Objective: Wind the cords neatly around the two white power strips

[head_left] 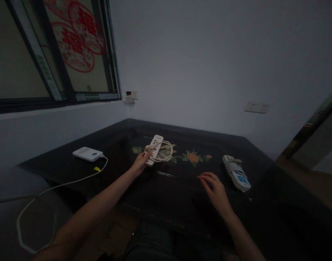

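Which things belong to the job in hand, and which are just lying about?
Job in hand:
power strip, held in the left hand
its looped cord
right hand, apparently empty

Seemingly lying about:
white device with cable
cord-wrapped white item

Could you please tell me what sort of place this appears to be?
Probably a room in a home, judging by the window with red decorations, the dark table with a flower pattern and the wall sockets.
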`<state>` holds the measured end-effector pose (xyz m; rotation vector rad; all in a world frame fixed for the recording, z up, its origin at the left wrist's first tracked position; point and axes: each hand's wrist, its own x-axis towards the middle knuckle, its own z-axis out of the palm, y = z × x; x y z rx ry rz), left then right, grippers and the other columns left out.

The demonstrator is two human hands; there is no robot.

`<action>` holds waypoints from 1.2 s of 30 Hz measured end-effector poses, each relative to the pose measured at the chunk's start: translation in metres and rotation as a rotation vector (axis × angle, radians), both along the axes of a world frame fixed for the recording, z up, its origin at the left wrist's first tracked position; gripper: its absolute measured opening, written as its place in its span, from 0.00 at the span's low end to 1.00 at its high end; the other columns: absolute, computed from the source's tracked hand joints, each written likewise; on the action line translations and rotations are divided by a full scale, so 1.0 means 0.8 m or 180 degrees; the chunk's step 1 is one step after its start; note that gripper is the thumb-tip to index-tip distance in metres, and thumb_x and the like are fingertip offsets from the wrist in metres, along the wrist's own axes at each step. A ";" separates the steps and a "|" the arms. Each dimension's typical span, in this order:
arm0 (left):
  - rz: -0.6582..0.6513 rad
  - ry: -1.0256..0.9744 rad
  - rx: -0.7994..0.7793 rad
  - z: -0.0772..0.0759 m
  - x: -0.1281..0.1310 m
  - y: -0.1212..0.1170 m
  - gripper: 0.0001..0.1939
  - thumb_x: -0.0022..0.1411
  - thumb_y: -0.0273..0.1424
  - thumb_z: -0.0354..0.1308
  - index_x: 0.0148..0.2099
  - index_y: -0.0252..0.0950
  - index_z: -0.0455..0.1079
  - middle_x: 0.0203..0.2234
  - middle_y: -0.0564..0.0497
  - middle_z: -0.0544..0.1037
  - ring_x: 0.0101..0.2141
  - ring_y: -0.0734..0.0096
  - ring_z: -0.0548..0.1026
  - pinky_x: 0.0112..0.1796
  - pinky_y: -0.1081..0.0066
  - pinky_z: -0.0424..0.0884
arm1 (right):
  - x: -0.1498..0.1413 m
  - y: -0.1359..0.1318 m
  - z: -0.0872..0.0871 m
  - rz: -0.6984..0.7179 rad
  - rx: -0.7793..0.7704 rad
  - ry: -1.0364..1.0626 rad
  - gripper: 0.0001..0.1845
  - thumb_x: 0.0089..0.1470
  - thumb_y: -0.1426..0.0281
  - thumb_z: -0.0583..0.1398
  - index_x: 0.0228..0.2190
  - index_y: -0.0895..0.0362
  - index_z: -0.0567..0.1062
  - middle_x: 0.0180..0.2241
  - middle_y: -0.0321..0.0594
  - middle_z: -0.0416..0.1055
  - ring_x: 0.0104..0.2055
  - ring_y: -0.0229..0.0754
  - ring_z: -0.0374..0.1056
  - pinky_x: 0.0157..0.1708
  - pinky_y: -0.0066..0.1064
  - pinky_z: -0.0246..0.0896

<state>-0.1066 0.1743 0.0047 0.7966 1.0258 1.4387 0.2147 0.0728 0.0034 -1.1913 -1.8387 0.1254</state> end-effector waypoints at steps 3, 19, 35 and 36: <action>0.0177 0.0094 0.0011 -0.014 -0.016 0.016 0.12 0.55 0.29 0.64 0.40 0.28 0.70 0.25 0.48 0.78 0.23 0.73 0.75 0.26 0.75 0.70 | -0.004 0.000 -0.008 0.0174 -0.0085 -0.0138 0.17 0.60 0.61 0.53 0.32 0.56 0.78 0.35 0.44 0.73 0.38 0.44 0.71 0.39 0.38 0.67; 0.0402 0.1630 -0.0415 -0.019 -0.064 0.034 0.16 0.52 0.37 0.64 0.35 0.27 0.71 0.24 0.45 0.76 0.26 0.65 0.75 0.26 0.73 0.68 | -0.008 -0.006 -0.013 0.0321 -0.0502 -0.0223 0.14 0.61 0.66 0.52 0.32 0.56 0.77 0.32 0.42 0.75 0.38 0.44 0.70 0.40 0.37 0.65; 0.0612 0.2736 -0.0251 -0.027 -0.066 0.040 0.36 0.56 0.40 0.54 0.62 0.27 0.51 0.58 0.33 0.63 0.57 0.54 0.64 0.55 0.61 0.61 | 0.069 0.043 0.009 -0.0608 -0.0214 0.0617 0.16 0.56 0.64 0.54 0.41 0.58 0.75 0.38 0.46 0.74 0.40 0.47 0.69 0.41 0.38 0.64; 0.0652 0.2683 -0.0252 -0.026 -0.064 0.039 0.37 0.56 0.39 0.55 0.63 0.26 0.49 0.59 0.33 0.61 0.58 0.55 0.63 0.56 0.61 0.60 | 0.087 0.053 0.015 -0.0890 -0.0140 0.0668 0.18 0.55 0.63 0.53 0.42 0.60 0.74 0.38 0.48 0.73 0.40 0.48 0.69 0.42 0.39 0.64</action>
